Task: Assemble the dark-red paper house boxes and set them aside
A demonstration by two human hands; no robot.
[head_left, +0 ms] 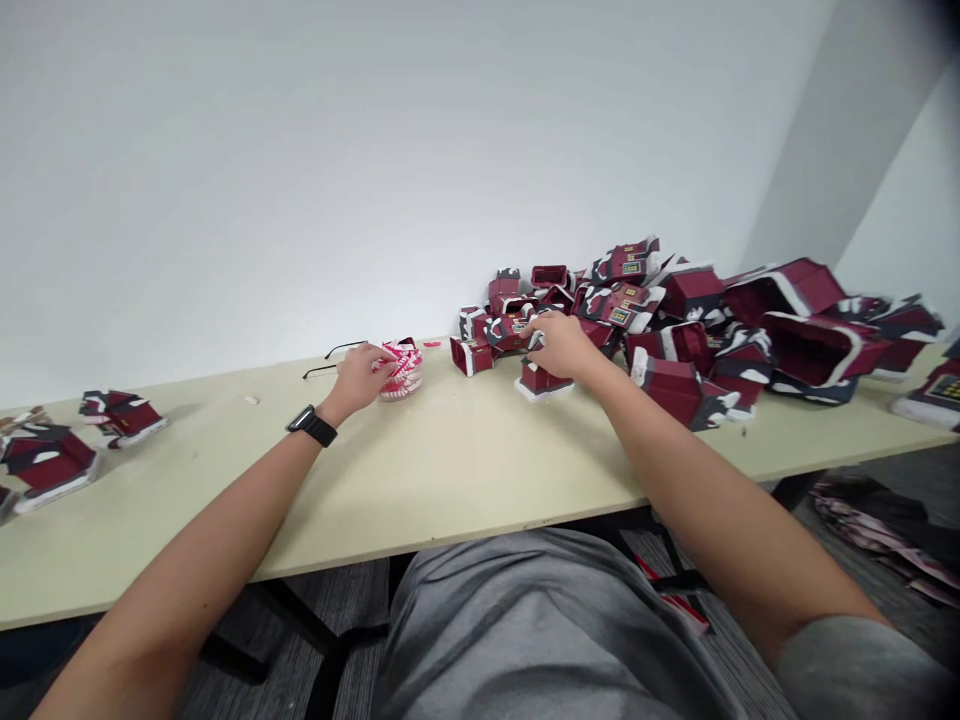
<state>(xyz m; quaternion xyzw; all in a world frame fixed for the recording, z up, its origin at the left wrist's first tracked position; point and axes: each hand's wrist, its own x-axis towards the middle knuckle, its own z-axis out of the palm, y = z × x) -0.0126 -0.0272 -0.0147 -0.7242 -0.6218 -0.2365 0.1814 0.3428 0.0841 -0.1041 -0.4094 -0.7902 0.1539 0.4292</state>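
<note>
My left hand (361,378), below which a black watch circles the wrist, has its fingers in the top of a round container (403,385) filled with red-and-white pieces. The fingertips are closed together there, and what they pinch is too small to make out. My right hand (559,345) is closed over the top of a small dark-red house (541,382) with a white base, which stands upright on the pale table (465,450).
Many dark-red houses (679,390) lie heaped at the right, some showing hollow undersides. More houses (124,415) stand at the far left. Black-framed glasses (322,370) rest behind my left hand. A white wall rises behind the table.
</note>
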